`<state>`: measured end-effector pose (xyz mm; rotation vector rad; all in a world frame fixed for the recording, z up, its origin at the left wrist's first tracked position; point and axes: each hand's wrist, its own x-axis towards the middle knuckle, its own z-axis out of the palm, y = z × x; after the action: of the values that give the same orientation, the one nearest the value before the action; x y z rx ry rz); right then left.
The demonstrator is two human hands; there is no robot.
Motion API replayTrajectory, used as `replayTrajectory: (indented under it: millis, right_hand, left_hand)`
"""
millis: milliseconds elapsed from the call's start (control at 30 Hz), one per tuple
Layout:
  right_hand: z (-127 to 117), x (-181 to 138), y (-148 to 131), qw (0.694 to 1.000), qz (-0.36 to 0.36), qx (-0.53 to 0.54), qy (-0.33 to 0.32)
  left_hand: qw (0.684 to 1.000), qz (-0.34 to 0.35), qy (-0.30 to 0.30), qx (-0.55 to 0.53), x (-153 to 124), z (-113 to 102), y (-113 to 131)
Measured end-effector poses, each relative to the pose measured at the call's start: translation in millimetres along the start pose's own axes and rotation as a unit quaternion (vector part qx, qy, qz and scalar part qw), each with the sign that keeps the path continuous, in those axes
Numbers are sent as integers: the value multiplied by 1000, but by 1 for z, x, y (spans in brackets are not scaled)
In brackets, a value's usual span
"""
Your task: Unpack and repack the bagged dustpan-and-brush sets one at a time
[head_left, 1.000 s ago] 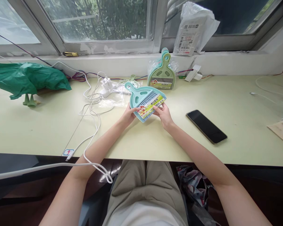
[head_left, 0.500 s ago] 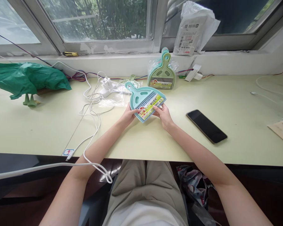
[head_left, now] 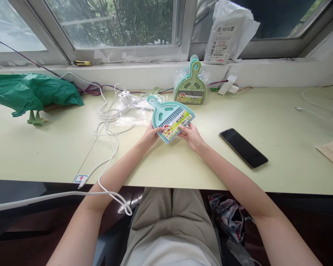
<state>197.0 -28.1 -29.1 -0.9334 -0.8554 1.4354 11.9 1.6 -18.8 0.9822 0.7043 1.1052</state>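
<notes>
Held tilted above the desk is a turquoise dustpan-and-brush set (head_left: 163, 113), its handle pointing up and to the left. A yellow-green printed label (head_left: 176, 125) wraps its bristles. My left hand (head_left: 151, 135) grips its lower left edge, thumb on the front. On the right side my right hand (head_left: 192, 136) pinches the lower edge near the label, thumb in front and fingers behind. Behind it, a stack of similar dustpan sets (head_left: 192, 83), a green one foremost, leans upright against the wall in clear plastic.
A black phone (head_left: 243, 147) lies to the right on the pale desk (head_left: 291, 136). White cables (head_left: 111, 136) and a clear plastic bag (head_left: 134, 116) are to the left, beyond them a green plastic bag (head_left: 41, 90). A wrapped parcel (head_left: 223, 38) stands on the sill beside a yellow cutter (head_left: 82, 63).
The dustpan set stays in both hands, nearly still. My right hand has shifted very slightly left along its lower edge.
</notes>
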Motion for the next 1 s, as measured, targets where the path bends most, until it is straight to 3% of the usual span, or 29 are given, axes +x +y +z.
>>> replayTrajectory:
  millis: [1000]
  right_hand:
    - [1,0,-1,999,2,30,21]
  left_hand:
    - [1000,7,-11,0,4,-4,-4]
